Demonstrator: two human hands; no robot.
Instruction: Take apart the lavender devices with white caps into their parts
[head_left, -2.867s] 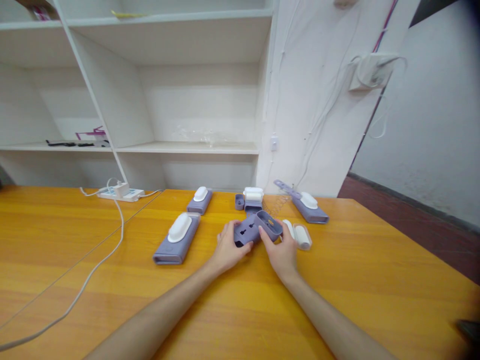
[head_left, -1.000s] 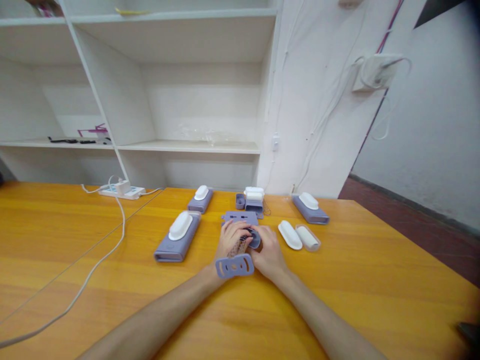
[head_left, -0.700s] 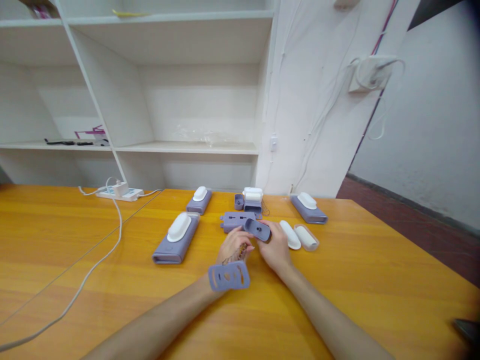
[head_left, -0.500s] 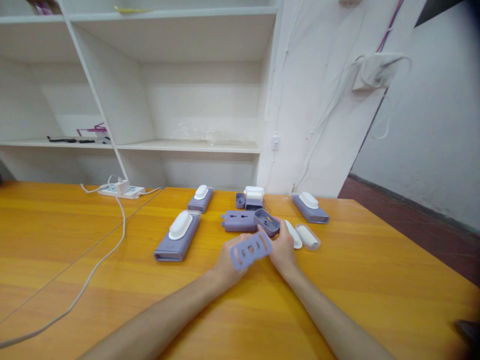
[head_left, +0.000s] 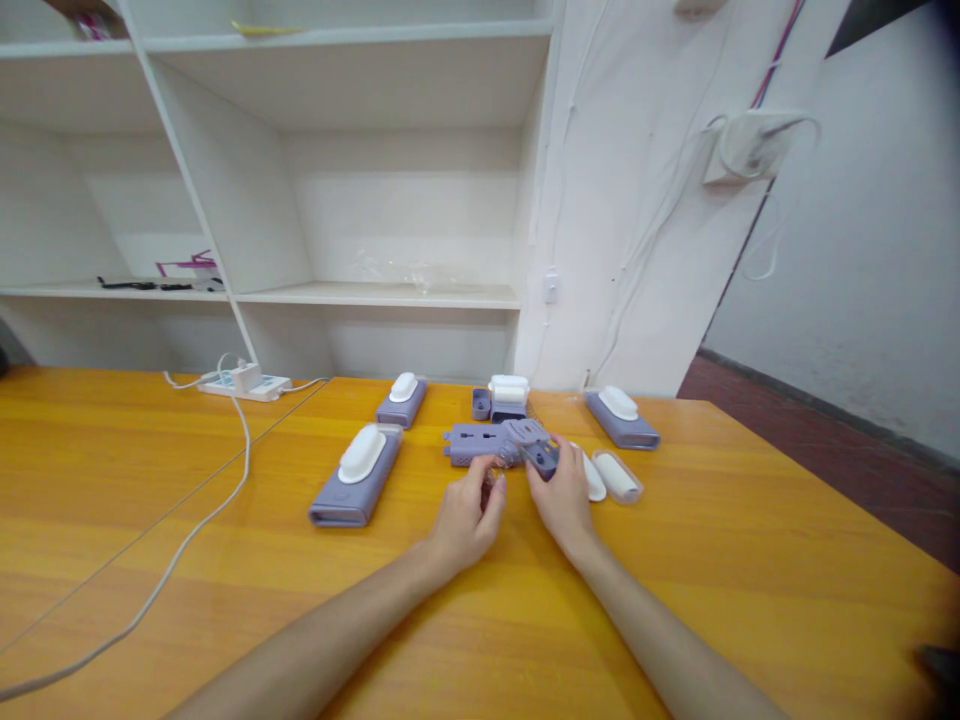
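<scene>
Biggest thing here is the white shelf unit [head_left: 360, 43] along the back, with some clear crinkly plastic [head_left: 409, 270] on 1 of its shelves. Then there's the orange-brown wood table [head_left: 480, 630], with a white power strip [head_left: 261, 387] toward the back left, a plug sitting in it.

3 flat purple blocks, each with a white oval piece on top: the near left block [head_left: 339, 506] looks largest, the far left block [head_left: 395, 414] sits behind it, and the right block [head_left: 630, 436] is off near the table's back edge.

Hands next, well clear of those 3 and close together but not touching each other. The left hand [head_left: 459, 512] has its thumb and fingertips pinched on a bunch of thin coiled cord, kinda blurry. The right hand [head_left: 564, 498] is curled around a small purple cup, thumb on the near side.

Just past them is a purple slotted box [head_left: 471, 443] lying flat, with a purple strap [head_left: 527, 430] across its right end; can't tell if it's resting there or hanging. Beside the right hand: 1 white oval shell [head_left: 595, 484] and 1 clear-cased white piece [head_left: 618, 477].

Smallest stuff is the purple cup [head_left: 541, 457] and the coiled cord [head_left: 491, 478], both in front of the slotted box.
</scene>
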